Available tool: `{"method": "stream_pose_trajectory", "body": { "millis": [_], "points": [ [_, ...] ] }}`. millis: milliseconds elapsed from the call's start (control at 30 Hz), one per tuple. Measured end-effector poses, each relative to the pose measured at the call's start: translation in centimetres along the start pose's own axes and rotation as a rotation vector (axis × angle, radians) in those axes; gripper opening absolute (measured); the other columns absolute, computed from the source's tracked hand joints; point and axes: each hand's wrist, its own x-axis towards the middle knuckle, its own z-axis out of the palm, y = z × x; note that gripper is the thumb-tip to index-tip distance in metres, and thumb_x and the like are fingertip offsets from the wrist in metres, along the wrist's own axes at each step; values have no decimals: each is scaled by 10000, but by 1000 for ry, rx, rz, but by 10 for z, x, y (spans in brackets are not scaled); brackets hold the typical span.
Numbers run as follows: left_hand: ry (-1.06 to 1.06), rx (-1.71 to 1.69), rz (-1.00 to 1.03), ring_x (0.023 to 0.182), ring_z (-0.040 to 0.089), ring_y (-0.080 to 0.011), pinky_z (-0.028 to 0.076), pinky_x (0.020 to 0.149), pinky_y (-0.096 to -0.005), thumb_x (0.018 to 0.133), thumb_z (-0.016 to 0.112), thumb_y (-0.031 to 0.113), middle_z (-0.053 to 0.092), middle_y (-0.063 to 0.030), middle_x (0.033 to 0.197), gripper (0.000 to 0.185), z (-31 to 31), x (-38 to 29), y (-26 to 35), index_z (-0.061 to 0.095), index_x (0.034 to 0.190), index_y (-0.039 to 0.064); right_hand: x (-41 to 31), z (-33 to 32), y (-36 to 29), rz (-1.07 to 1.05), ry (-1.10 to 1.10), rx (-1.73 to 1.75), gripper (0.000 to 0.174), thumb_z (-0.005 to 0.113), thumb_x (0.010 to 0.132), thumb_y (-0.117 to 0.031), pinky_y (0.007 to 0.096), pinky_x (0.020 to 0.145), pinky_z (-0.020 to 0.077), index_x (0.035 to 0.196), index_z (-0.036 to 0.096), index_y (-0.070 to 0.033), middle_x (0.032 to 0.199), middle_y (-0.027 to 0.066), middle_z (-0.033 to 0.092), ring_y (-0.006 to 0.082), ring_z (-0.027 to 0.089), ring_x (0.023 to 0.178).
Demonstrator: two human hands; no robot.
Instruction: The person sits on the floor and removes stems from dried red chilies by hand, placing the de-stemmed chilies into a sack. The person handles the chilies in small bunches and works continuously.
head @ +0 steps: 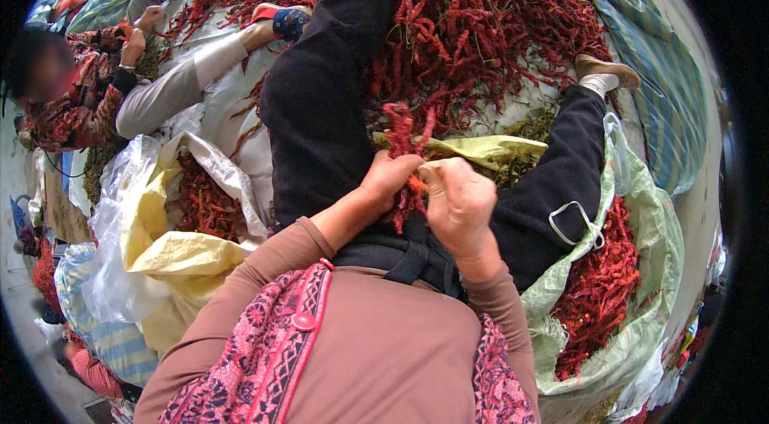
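A small bunch of wrinkled dried red chillies (408,129) is gripped in my left hand (390,177), above my lap. Chilli ends stick out over and under that fist. Close against the bunch's right side is my right hand (461,198), thumb and bent fingers drawn together; whatever lies between them is hidden. Beyond my hands, between my spread legs, a yellow woven sack edge (480,148) lies over dry greenish-brown stems (534,126). A large heap of red chillies (468,21) spreads on a pale sheet past my knees.
On my right stands an open pale-green woven sack (658,280) holding red chillies (601,286). An open yellow sack (186,258) with chillies inside is at my left. Another person (78,93) sits at far left, handling chillies. A blue-striped tarp (655,75) runs along the right.
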Motion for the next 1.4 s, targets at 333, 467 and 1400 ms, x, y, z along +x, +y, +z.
{"method": "stream_pose_trajectory", "body": {
  "millis": [333,467,1400],
  "points": [
    [-294,-926,-219,898,639,-317,515,911,-430,931,552,210,668,-150,887,219,-10,16,11,623,889,7,-15,-34,1,534,-29,56,40,619,873,-33,262,537,456,859,627,4,622,88,589,123,564,553],
    [-300,-922,-132,900,639,-315,492,957,-422,933,540,203,673,-144,893,228,-3,7,18,632,902,-3,-22,-22,1,668,-19,260,35,644,852,-19,233,527,438,853,645,16,624,42,585,72,527,562],
    [-452,-485,-178,887,659,-212,509,888,-335,955,482,272,680,-126,977,366,0,-13,14,622,1062,-49,-36,2,41,531,-380,269,203,535,835,-51,341,721,511,995,643,9,819,210,663,276,673,760]
  ]
}}
